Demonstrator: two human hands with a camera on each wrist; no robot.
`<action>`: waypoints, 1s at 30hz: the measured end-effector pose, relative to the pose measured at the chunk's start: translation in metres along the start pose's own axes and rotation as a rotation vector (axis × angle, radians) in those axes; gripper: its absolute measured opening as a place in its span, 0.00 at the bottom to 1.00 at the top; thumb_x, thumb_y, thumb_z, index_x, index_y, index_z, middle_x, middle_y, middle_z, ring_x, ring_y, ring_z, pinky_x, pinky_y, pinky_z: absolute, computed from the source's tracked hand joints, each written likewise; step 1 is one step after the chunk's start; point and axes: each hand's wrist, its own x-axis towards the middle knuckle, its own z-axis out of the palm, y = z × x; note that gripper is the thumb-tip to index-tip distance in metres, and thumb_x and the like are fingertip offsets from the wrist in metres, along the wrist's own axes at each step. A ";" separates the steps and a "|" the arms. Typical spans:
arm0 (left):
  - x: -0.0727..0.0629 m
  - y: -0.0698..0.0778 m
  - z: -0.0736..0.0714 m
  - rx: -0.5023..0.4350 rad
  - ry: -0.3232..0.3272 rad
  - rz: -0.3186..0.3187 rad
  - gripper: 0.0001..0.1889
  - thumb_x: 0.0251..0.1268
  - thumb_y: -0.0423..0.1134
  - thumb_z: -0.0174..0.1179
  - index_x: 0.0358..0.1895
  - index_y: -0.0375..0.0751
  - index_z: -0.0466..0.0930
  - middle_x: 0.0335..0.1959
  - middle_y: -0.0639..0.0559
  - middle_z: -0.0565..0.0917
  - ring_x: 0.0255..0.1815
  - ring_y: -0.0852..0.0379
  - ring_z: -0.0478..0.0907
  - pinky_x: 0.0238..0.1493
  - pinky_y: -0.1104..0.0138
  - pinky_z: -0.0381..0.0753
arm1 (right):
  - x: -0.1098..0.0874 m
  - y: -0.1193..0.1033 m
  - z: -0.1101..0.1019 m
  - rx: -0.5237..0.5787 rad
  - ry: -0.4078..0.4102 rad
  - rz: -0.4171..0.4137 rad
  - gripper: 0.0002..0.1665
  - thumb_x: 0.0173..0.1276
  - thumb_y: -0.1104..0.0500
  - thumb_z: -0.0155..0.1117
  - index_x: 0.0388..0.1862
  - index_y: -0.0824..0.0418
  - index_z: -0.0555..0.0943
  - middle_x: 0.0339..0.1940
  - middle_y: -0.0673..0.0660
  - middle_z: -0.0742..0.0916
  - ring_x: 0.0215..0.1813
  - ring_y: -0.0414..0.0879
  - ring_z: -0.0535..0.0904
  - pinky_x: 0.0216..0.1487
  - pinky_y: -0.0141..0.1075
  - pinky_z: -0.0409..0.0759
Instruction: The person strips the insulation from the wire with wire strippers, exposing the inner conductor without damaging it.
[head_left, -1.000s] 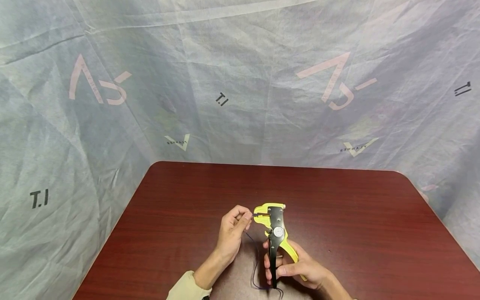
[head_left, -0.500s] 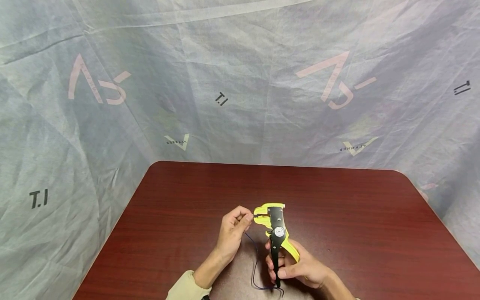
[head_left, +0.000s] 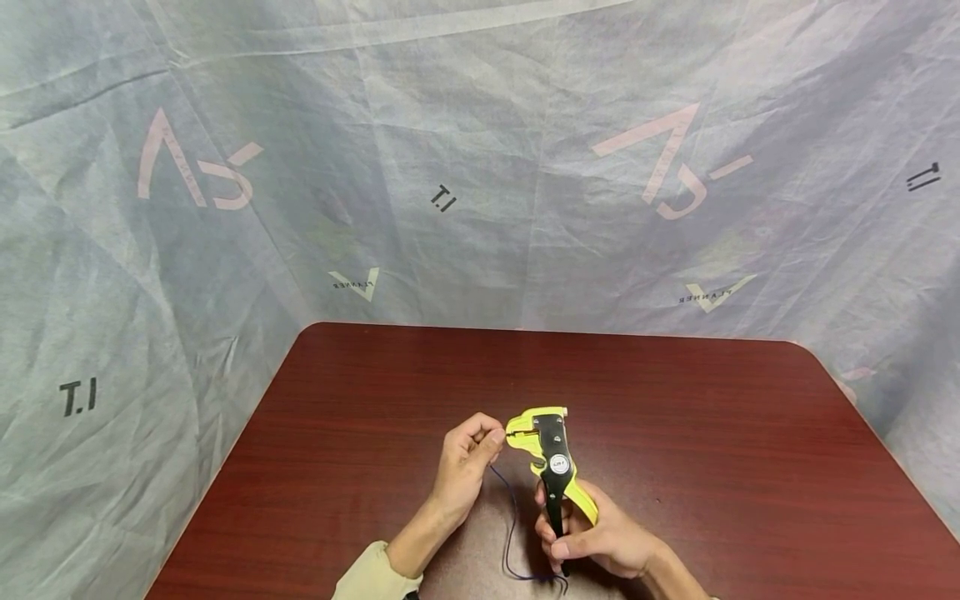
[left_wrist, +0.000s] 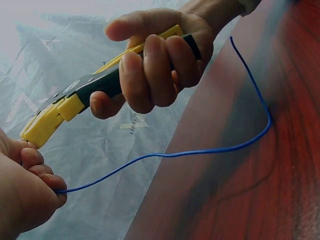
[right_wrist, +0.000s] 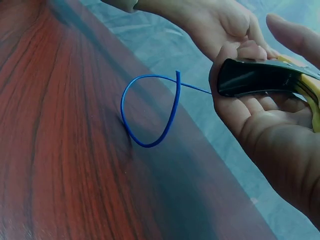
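I've got the left hand (head_left: 462,465) pinching the blue wire (left_wrist: 170,154) at the nose of the yellow-and-black wire stripper (head_left: 556,475), right hand (head_left: 609,537) gripping its handles, wire's tail curving over the surface (head_left: 360,400).

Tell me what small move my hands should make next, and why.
Probably squeeze the yellow-and-black plier-shaped tool gently, keeping the thin blue wire steady: your left hand holds the wire right by the tool's yellow head, your right hand grips its handles, and the head view shows a gap between those handles.
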 end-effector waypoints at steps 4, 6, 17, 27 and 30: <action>0.000 -0.001 0.000 -0.001 0.006 0.003 0.09 0.71 0.26 0.52 0.34 0.20 0.71 0.23 0.62 0.70 0.25 0.69 0.66 0.26 0.62 0.63 | 0.001 0.002 0.002 -0.012 0.024 -0.009 0.24 0.67 0.77 0.55 0.60 0.65 0.67 0.39 0.50 0.81 0.37 0.41 0.80 0.40 0.33 0.84; 0.000 -0.001 -0.001 -0.003 0.009 0.004 0.09 0.71 0.26 0.52 0.34 0.20 0.71 0.24 0.62 0.71 0.26 0.69 0.66 0.27 0.64 0.65 | 0.001 0.003 0.003 -0.026 0.048 -0.003 0.22 0.67 0.77 0.55 0.58 0.65 0.69 0.38 0.48 0.81 0.36 0.40 0.80 0.39 0.32 0.83; -0.001 -0.001 0.001 0.005 0.017 0.013 0.10 0.70 0.25 0.52 0.32 0.17 0.69 0.20 0.62 0.66 0.22 0.69 0.62 0.22 0.61 0.58 | 0.002 0.006 0.011 -0.077 0.173 0.033 0.12 0.70 0.76 0.50 0.41 0.82 0.57 0.18 0.71 0.63 0.27 0.37 0.77 0.31 0.31 0.81; -0.003 -0.003 0.002 0.039 0.096 -0.020 0.09 0.67 0.25 0.54 0.29 0.20 0.70 0.21 0.62 0.67 0.25 0.69 0.65 0.26 0.69 0.65 | 0.005 0.010 0.019 -0.089 0.251 0.056 0.11 0.70 0.75 0.49 0.34 0.83 0.58 0.18 0.74 0.60 0.21 0.36 0.76 0.25 0.29 0.79; -0.003 -0.005 0.002 0.032 0.105 -0.014 0.09 0.66 0.24 0.54 0.29 0.19 0.69 0.21 0.62 0.67 0.25 0.69 0.65 0.27 0.65 0.65 | 0.006 0.009 0.021 -0.099 0.259 0.060 0.12 0.68 0.76 0.49 0.32 0.84 0.57 0.17 0.73 0.60 0.20 0.36 0.74 0.23 0.29 0.78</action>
